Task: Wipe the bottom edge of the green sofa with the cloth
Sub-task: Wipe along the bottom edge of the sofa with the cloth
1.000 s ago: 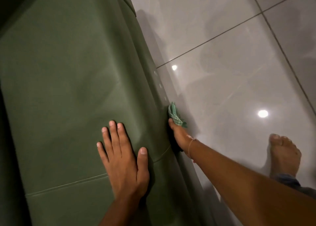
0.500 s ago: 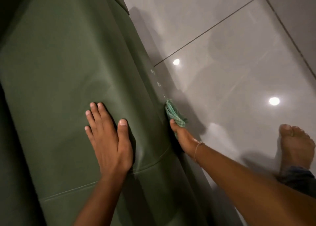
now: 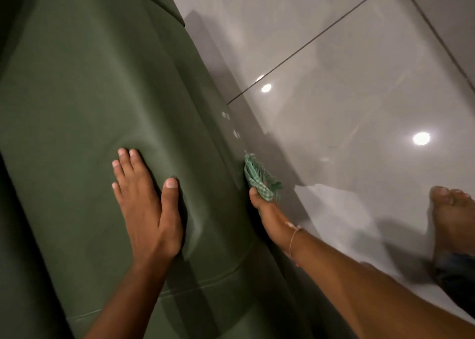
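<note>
Hands split jobs: left hand lies flat, fingers spread, on the dark green fabric sofa, likely bracing the body while leaning over. Right hand reaches down the sofa's front, closed around a crumpled green checked cloth and pressing it to the lower front, close to the glossy grey tiled floor. Bottom edge itself hidden under the overhang. Wiping looks midway. Bare foot planted on floor, well apart from the cloth, for balance.
</note>
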